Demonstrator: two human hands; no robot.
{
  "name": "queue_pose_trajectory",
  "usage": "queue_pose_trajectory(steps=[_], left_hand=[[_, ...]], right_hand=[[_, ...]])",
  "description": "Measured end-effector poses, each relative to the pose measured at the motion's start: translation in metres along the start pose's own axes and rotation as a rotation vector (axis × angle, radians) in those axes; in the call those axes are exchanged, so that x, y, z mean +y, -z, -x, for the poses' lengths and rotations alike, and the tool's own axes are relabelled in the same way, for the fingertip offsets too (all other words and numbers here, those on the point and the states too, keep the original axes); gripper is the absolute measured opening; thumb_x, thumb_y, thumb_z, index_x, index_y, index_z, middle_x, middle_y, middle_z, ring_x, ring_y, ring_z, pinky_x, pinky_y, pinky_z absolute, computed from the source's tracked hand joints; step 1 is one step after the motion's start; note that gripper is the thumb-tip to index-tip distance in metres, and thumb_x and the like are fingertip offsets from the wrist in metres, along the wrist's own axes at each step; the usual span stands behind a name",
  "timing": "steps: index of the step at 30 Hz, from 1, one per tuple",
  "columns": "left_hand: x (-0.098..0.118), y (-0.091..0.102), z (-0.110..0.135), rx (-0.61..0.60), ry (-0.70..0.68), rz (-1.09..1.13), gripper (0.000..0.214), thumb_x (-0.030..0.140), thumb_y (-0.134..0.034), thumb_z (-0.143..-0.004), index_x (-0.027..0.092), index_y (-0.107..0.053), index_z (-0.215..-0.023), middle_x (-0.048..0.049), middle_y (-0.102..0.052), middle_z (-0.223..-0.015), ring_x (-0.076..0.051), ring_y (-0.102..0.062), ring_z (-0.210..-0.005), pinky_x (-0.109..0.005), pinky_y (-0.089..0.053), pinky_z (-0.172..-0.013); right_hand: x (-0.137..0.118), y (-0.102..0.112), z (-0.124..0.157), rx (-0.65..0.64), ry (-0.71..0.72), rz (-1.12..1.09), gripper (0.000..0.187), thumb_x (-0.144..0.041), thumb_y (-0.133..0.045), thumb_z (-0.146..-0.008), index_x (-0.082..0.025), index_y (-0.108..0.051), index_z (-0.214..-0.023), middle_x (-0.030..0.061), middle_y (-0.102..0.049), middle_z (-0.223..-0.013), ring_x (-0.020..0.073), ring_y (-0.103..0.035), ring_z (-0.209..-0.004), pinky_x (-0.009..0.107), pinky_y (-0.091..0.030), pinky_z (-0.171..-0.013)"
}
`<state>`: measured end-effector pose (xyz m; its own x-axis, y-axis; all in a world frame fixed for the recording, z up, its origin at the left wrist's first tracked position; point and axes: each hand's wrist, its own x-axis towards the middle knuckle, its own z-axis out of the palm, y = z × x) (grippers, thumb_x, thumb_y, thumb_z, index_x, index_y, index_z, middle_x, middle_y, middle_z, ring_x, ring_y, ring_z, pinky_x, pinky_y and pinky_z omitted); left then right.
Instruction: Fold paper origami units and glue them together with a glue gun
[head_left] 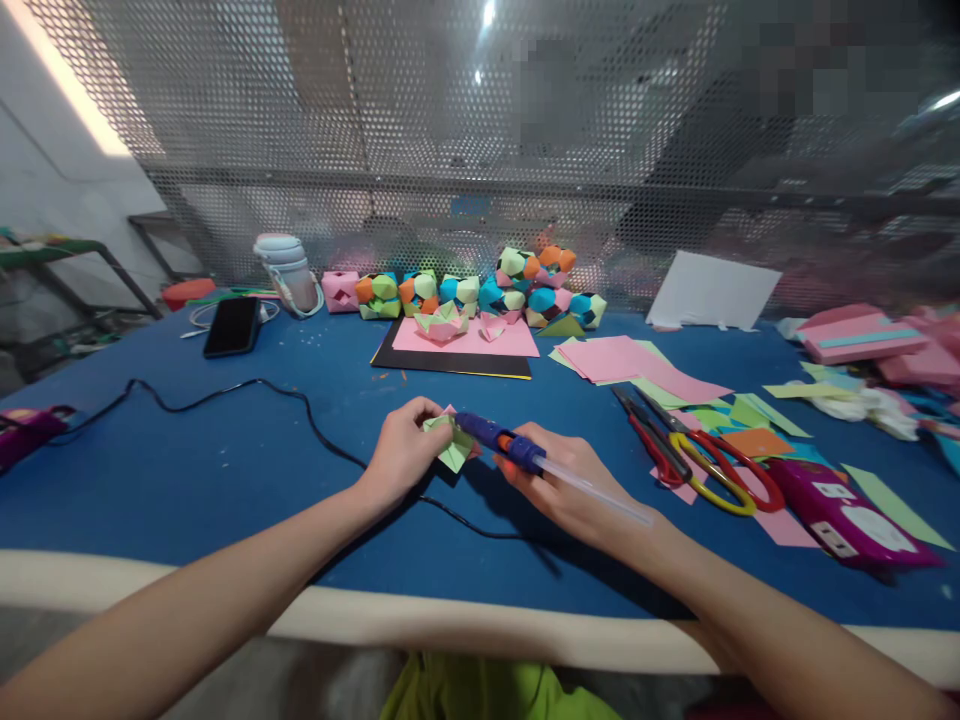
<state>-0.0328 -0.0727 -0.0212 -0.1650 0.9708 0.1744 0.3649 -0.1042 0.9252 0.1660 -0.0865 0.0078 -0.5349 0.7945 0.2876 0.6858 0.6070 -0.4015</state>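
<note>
My left hand [403, 447] pinches a small folded paper piece [452, 442], light green with a bit of pink, just above the blue table [225, 470]. My right hand [570, 487] grips a blue glue gun [499, 439] with an orange trigger and a clear glue stick [592, 488] sticking out the back. The gun's nozzle points left and touches the folded paper. A black cord [247, 388] runs from the gun across the table to the left.
Scissors with red and yellow handles [701, 460] lie to the right among loose coloured paper sheets [637, 365]. A row of folded paper balls [480, 290] stands at the back, by pink paper on a black sheet [450, 362]. A phone [232, 325] and a white bottle [289, 272] sit back left. A purple packet [847, 515] lies right.
</note>
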Motion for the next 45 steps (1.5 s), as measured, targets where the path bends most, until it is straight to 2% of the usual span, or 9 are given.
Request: queue_pose_trajectory(steps=[14,28,45], left_hand=[[0.0009,0.0006,0.0004,0.001,-0.04,-0.002,0.013,0.03,-0.059,-0.066,0.017,-0.057,-0.065,0.0033,-0.056,-0.059,-0.012,-0.049,-0.058,-0.022,-0.037,-0.054],[0.0034,0.0006,0.0014,-0.014,-0.002,0.0,0.014,0.03,-0.058,-0.065,0.016,-0.058,-0.067,0.0032,-0.055,-0.06,-0.012,-0.047,-0.057,-0.023,-0.035,-0.054],[0.0016,0.001,-0.0004,-0.026,0.047,0.085,0.015,0.03,-0.062,-0.063,0.016,-0.058,-0.067,0.0039,-0.055,-0.058,-0.011,-0.048,-0.055,-0.022,-0.036,-0.054]], right_hand=[[-0.001,0.0039,0.0009,0.018,0.01,-0.022,0.015,-0.03,-0.045,-0.088,-0.02,-0.051,-0.078,0.0011,-0.06,-0.064,0.013,-0.05,-0.049,0.023,-0.031,-0.048],[0.0029,0.0029,0.0003,0.037,0.014,-0.056,0.017,-0.031,-0.043,-0.09,-0.019,-0.054,-0.084,0.0041,-0.065,-0.075,0.014,-0.056,-0.055,0.023,-0.036,-0.051],[0.006,0.0017,0.0003,0.033,0.024,-0.048,0.014,-0.03,-0.045,-0.089,-0.02,-0.053,-0.083,0.0036,-0.065,-0.074,0.0142,-0.058,-0.057,0.023,-0.037,-0.053]])
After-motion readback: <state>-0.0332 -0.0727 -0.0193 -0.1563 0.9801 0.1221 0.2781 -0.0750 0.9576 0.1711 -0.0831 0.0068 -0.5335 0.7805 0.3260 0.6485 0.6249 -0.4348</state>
